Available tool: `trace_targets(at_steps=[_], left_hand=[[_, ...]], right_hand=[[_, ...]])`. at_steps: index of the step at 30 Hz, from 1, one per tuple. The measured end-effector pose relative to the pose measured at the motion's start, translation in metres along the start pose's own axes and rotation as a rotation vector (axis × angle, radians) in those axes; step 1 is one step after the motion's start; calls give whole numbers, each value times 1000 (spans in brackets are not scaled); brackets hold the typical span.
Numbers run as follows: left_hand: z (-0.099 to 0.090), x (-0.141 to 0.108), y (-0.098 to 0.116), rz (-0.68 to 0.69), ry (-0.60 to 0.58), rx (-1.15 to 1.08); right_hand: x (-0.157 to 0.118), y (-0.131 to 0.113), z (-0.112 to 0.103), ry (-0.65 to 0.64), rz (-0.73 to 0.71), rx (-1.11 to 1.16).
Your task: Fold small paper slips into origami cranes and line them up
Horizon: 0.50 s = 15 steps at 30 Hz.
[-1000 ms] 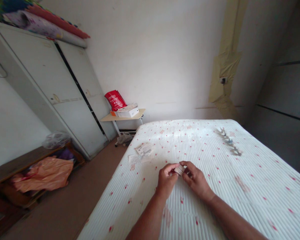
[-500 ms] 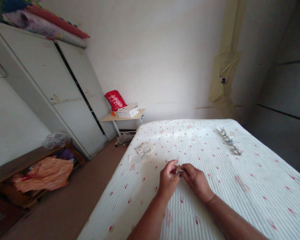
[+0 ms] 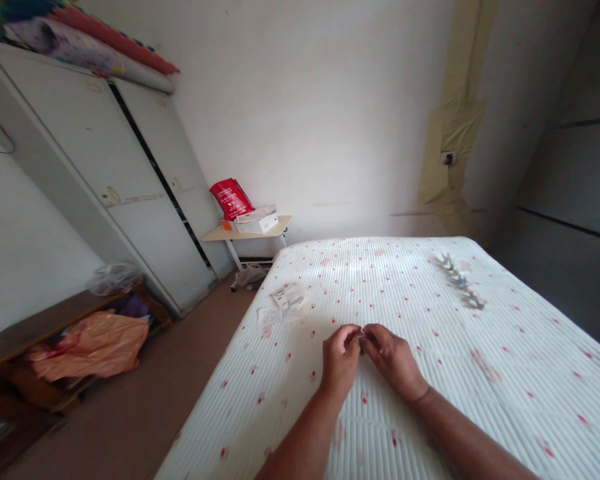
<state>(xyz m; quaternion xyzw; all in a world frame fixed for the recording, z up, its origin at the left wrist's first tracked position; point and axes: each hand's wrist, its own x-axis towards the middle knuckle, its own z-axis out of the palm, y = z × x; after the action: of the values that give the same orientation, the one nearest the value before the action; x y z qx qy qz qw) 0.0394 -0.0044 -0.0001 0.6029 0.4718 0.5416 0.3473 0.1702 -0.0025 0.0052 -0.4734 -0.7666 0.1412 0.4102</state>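
Note:
Over the bed's near half, my left hand (image 3: 340, 357) and my right hand (image 3: 396, 359) meet, fingertips almost touching. Both pinch a small piece of folded paper (image 3: 362, 334), mostly hidden by the fingers; its exact shape is too small to make out. Ahead and to the left lie printed paper sheets (image 3: 291, 295), partly overlapping on the cover. Farther off to the right stands a slanting row of small, pointed, greyish folded-looking pieces (image 3: 459, 281).
A white quilted bed cover (image 3: 415, 427) with red dots spreads under my arms. Beyond its left corner, a small table (image 3: 217, 234) bears a red bag (image 3: 231, 199) and a white box (image 3: 258, 224). Grey lockers (image 3: 95, 147) and a low wooden bench (image 3: 40, 320) stand left.
My left fingers have closed in around the small paper, which shows less than before. Both hands stay at about the same spot above the bed.

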Motion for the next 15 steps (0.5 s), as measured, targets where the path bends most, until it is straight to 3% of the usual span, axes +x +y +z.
trace_targets(at_steps=[9,15], left_hand=[[-3,-2,3,73,54,40],[-6,-3,11,187,69,142]], right_hand=[[-1,-3,-1,46,5,34],[-2,-4,-1,73,-102,100]])
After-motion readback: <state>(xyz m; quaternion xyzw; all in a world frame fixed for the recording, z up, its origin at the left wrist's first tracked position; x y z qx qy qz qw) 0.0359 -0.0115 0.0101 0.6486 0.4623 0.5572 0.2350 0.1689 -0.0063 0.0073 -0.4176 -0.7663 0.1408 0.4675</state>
